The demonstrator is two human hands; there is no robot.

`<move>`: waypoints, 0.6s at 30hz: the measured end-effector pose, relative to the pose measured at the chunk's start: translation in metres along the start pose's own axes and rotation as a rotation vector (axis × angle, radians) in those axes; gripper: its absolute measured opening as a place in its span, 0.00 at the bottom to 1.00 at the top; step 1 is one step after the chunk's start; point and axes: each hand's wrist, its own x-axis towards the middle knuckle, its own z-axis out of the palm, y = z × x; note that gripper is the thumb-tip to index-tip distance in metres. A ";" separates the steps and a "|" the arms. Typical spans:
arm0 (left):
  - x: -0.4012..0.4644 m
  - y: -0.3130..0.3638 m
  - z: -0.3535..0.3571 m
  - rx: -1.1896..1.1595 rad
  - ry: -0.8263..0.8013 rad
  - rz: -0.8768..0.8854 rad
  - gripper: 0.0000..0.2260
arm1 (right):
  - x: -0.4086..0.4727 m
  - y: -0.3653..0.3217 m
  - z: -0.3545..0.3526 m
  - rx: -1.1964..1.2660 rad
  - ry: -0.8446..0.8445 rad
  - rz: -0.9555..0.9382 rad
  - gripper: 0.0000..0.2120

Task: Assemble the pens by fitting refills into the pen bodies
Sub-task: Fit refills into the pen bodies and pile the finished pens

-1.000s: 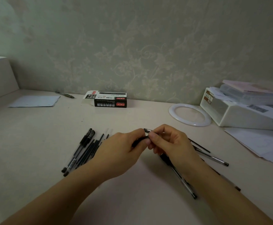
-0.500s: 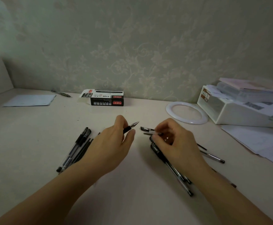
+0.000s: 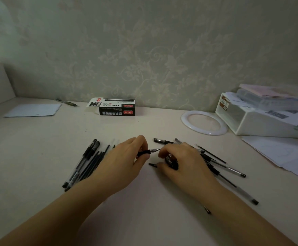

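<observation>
My left hand (image 3: 125, 160) grips a pen (image 3: 149, 151) by its black grip, metal tip pointing right. My right hand (image 3: 183, 163) is closed over a dark pen part (image 3: 171, 161) lying on the desk, fingertips close to the tip of the held pen. A short black piece (image 3: 152, 164) pokes out beside the right thumb. Left of my left hand lies a bundle of black refills and capped pens (image 3: 87, 162). More pens and pen bodies (image 3: 222, 167) are scattered to the right, partly hidden by my right hand.
A black pen box (image 3: 116, 108) stands at the back by the wall. A white ring (image 3: 204, 122) and a white tray with papers (image 3: 261, 119) sit at the right. Loose sheets (image 3: 283, 153) lie at the right edge, a paper (image 3: 33, 110) and pen (image 3: 67, 102) at back left.
The hands parted, then came back together. My left hand keeps the pen, its tip now lower and pointing right. My right hand dropped onto the scattered pens and closed on a dark part.
</observation>
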 end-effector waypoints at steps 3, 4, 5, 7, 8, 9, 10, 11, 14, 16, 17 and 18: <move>0.001 0.001 -0.001 -0.017 -0.010 0.011 0.04 | 0.002 0.002 -0.001 0.074 0.067 0.056 0.09; 0.000 0.002 -0.001 -0.029 -0.016 0.026 0.04 | 0.003 0.002 -0.001 0.117 0.081 0.081 0.11; 0.000 0.003 -0.001 -0.044 -0.020 0.046 0.03 | 0.004 0.002 -0.002 0.159 0.083 0.101 0.12; 0.000 0.005 -0.002 -0.072 -0.025 0.092 0.03 | 0.004 0.000 -0.003 0.224 0.059 0.115 0.12; 0.000 0.006 -0.002 -0.079 -0.023 0.109 0.03 | 0.004 0.000 -0.003 0.260 0.045 0.118 0.11; 0.000 0.007 -0.002 -0.083 -0.020 0.121 0.03 | 0.004 -0.001 -0.004 0.309 0.034 0.130 0.10; 0.000 0.008 -0.002 -0.088 -0.015 0.129 0.03 | 0.003 -0.001 -0.005 0.370 0.023 0.151 0.09; 0.000 0.009 -0.002 -0.098 -0.011 0.134 0.03 | 0.003 -0.001 -0.006 0.429 0.016 0.171 0.08; 0.001 0.009 -0.004 -0.135 -0.016 0.139 0.05 | 0.004 -0.001 -0.009 0.528 0.020 0.189 0.07; 0.001 0.009 -0.005 -0.146 -0.038 0.129 0.06 | 0.004 -0.001 -0.012 0.561 0.016 0.180 0.05; 0.001 0.008 -0.005 -0.147 -0.049 0.122 0.08 | 0.005 0.000 -0.013 0.571 0.012 0.170 0.05; 0.001 0.008 -0.005 -0.143 -0.058 0.114 0.09 | 0.005 0.000 -0.014 0.577 0.007 0.160 0.04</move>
